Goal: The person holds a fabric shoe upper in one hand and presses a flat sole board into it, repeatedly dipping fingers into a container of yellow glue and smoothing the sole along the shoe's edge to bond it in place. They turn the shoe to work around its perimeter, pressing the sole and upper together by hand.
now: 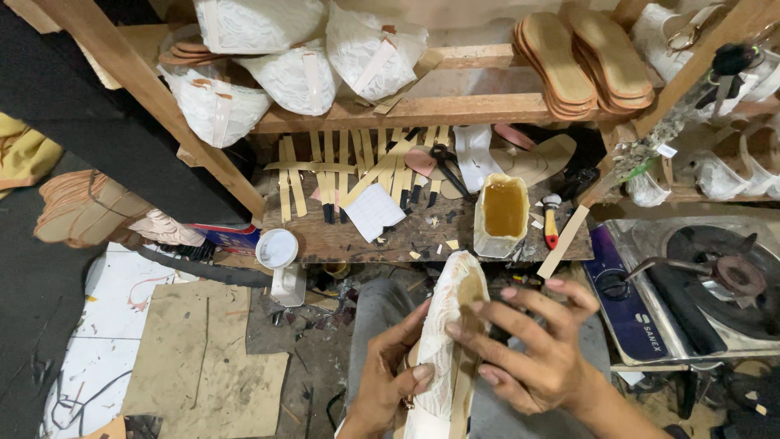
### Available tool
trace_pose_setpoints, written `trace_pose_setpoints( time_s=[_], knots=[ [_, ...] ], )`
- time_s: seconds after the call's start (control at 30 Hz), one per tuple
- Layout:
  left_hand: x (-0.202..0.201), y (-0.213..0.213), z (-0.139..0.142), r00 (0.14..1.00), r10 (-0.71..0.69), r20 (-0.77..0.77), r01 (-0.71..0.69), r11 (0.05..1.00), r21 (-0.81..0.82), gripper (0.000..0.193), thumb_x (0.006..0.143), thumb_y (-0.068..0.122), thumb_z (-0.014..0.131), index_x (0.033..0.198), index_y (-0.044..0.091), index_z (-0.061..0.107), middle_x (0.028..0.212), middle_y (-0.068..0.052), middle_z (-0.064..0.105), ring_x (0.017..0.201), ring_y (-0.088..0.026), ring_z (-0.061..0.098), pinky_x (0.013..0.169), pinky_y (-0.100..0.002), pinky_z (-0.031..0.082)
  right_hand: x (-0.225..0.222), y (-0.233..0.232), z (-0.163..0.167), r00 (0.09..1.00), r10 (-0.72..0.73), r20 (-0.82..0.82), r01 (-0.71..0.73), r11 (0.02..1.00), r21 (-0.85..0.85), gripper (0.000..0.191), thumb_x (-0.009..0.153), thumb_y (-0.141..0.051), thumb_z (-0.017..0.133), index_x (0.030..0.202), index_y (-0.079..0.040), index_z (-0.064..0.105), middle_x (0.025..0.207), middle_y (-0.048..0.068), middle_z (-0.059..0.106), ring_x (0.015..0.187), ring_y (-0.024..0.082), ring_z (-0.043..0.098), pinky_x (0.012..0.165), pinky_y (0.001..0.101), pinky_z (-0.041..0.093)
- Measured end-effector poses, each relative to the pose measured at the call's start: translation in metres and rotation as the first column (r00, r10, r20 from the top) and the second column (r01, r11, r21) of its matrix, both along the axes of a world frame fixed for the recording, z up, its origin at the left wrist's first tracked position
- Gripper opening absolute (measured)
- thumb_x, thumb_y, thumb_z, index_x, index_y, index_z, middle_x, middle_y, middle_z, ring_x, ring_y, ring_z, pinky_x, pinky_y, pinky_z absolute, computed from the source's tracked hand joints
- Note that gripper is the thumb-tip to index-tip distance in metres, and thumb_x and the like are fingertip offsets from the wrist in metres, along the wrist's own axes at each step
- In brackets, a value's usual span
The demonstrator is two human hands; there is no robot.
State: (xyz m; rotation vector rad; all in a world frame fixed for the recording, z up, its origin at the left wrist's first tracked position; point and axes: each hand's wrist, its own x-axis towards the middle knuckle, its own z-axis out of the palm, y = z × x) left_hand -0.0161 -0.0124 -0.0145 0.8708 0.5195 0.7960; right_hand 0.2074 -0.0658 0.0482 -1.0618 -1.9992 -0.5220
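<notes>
— While the low wooden workbench fills the middle of the view, everything else can be placed from it. Above it, a shelf is loaded with white lace uppers and a stack of tan soles; to its right, a gas stove is seen.

— And on the bench itself?

— An open container of amber glue is set at the right end, tan strips are laid in a row along the back, and black scissors lie among them. A white round tub is perched at the front left corner.

— Now the work in hand.

— Just in front of the bench, over the lap, a lace-covered shoe piece is held upright-ish, its long axis running from the body toward the bench, tip nearest the glue. It is gripped from the left by the left hand, fingers curled and thumb pressed on the lace edge. It is met from the right by the right hand, fingers spread, the fingertips laid flat across the brown inner face.

— Which hand is nearer the tip?

— The right one is placed higher along the piece; the lower end is steadied by the left.
</notes>
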Motion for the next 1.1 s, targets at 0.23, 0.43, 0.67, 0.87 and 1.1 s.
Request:
trace_pose_setpoints(
  time_s=[0.23, 0.43, 0.67, 0.87, 1.1],
  knots=[
    [0.001, 0.000, 0.005, 1.000, 0.006, 0.019, -0.006, 0.999, -0.036, 0.096, 0.070, 0.029, 0.082, 0.152, -0.005, 0.045, 0.147, -0.024, 0.059, 0.133, -0.026, 0.060, 0.113, -0.039, 0.045, 0.000, -0.004, -0.002, 1.000, 0.021, -0.003, -0.021, 0.998, -0.056, 0.035, 0.096, -0.039, 0.055, 0.120, -0.026, 0.078, 0.124, -0.002, 0.067, 0.118, 0.024, 0.050, 0.111, 0.0515, 0.023],
    [-0.004, -0.001, 0.009, 0.999, -0.042, 0.014, 0.042, 0.999, -0.011, 0.096, 0.069, 0.028, 0.081, 0.152, -0.005, 0.046, 0.143, -0.023, 0.063, 0.128, -0.025, 0.061, 0.109, -0.036, 0.047, -0.002, 0.007, 0.003, 0.991, 0.027, -0.128, -0.041, 0.993, -0.108, 0.036, 0.091, -0.031, 0.055, 0.117, -0.026, 0.079, 0.112, 0.000, 0.065, 0.115, 0.024, 0.050, 0.112, 0.0499, 0.023],
    [-0.001, 0.000, 0.001, 0.999, -0.039, 0.030, 0.040, 0.997, -0.060, 0.098, 0.070, 0.027, 0.082, 0.155, -0.004, 0.044, 0.144, -0.023, 0.062, 0.114, -0.021, 0.062, 0.097, -0.033, 0.049, -0.003, 0.000, 0.019, 0.986, 0.136, -0.099, -0.150, 0.977, -0.151, 0.033, 0.095, -0.034, 0.054, 0.113, -0.023, 0.079, 0.106, 0.003, 0.064, 0.110, 0.022, 0.051, 0.107, 0.0513, 0.028],
    [-0.005, -0.018, -0.001, 0.978, 0.017, 0.207, 0.053, 0.944, -0.326, 0.093, 0.087, 0.048, 0.072, 0.158, -0.001, 0.035, 0.138, -0.022, 0.061, 0.111, -0.029, 0.068, 0.096, -0.041, 0.056, 0.048, 0.047, -0.002, 0.868, -0.177, -0.464, 0.016, 0.944, -0.331, 0.033, 0.099, -0.019, 0.049, 0.114, -0.012, 0.077, 0.104, 0.008, 0.065, 0.109, 0.024, 0.055, 0.102, 0.0419, 0.035],
    [0.001, -0.006, -0.036, 0.970, 0.129, 0.207, -0.017, 0.884, -0.467, 0.077, 0.089, 0.040, 0.062, 0.155, 0.010, 0.036, 0.148, -0.006, 0.061, 0.129, -0.017, 0.064, 0.105, -0.032, 0.055, 0.102, 0.115, -0.067, 0.890, -0.452, 0.052, 0.399, 0.720, -0.568, 0.046, 0.078, -0.003, 0.058, 0.121, -0.012, 0.073, 0.133, 0.013, 0.057, 0.121, 0.037, 0.051, 0.096, 0.0487, 0.044]
  ],
)
